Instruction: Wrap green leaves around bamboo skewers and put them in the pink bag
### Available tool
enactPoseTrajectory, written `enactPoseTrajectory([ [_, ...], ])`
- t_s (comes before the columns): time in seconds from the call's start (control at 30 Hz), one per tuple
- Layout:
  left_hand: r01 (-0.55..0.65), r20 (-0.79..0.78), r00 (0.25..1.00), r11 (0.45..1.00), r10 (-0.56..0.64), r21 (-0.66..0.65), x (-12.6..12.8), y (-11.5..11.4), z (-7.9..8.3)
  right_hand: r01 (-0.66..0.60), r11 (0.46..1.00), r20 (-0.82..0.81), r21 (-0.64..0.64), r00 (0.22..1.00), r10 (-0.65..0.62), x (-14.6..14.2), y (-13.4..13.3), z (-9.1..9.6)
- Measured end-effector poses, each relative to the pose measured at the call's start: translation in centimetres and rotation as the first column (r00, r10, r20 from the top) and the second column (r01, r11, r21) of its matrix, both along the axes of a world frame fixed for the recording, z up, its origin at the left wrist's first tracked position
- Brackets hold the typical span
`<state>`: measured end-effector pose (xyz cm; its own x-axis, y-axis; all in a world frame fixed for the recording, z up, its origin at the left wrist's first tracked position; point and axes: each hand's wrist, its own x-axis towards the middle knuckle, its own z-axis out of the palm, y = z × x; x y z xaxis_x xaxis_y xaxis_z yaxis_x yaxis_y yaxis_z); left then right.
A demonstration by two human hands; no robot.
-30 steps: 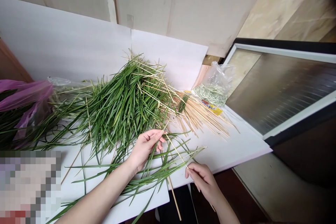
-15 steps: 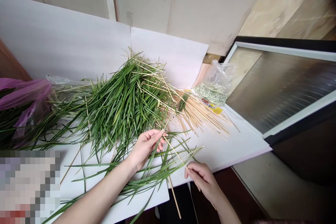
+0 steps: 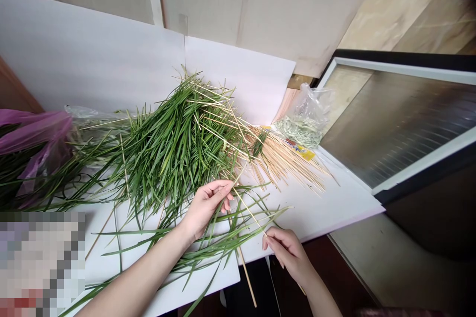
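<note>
A big heap of long green leaves (image 3: pixel 167 148) lies across white sheets (image 3: pixel 320 208) on the table. My left hand (image 3: pixel 206 205) rests at the heap's near edge, its fingers pinched on the far tip of a thin bamboo skewer (image 3: pixel 248 213) together with a green leaf. My right hand (image 3: pixel 288 252) is closed on the near end of that same skewer, close to the table's front edge. A fan of loose bamboo skewers (image 3: pixel 286 163) lies just beyond my hands. Another skewer (image 3: pixel 247 277) lies under the leaves and sticks out past the sheet's front edge.
A clear plastic bag (image 3: pixel 307 119) holding pale green bits sits at the back right, with a yellow wrapper (image 3: pixel 299 151) beside it. A purple bag (image 3: pixel 33 133) with more leaves lies at the left. A framed glass panel (image 3: pixel 401 124) borders the table on the right.
My left hand has shifted slightly up along the skewer tip; my right hand keeps its hold. The view has tilted a little.
</note>
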<state>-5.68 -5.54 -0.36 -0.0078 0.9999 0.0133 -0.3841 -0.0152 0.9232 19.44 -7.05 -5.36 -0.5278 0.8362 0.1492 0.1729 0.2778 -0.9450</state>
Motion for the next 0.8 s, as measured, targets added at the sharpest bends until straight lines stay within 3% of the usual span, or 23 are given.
enactPoseTrajectory([
  [0.2, -0.047, -0.027, 0.999, 0.999, 0.047, 0.000, 0.08, -0.23, 0.48, -0.010, 1.000, 0.012, -0.011, 1.000, 0.010, -0.06, -0.08, 0.27],
  [0.43, -0.113, -0.064, 0.991, 0.993, 0.115, 0.045, -0.15, 0.12, -0.04, -0.010, 1.000, 0.022, -0.012, 1.000, 0.010, 0.00, -0.02, 0.26],
  [0.8, -0.030, -0.110, 0.993, 0.999, 0.033, 0.028, 0.09, -0.07, -0.08, -0.015, 1.000, -0.040, 0.006, 0.999, 0.016, -0.05, -0.06, 0.09],
])
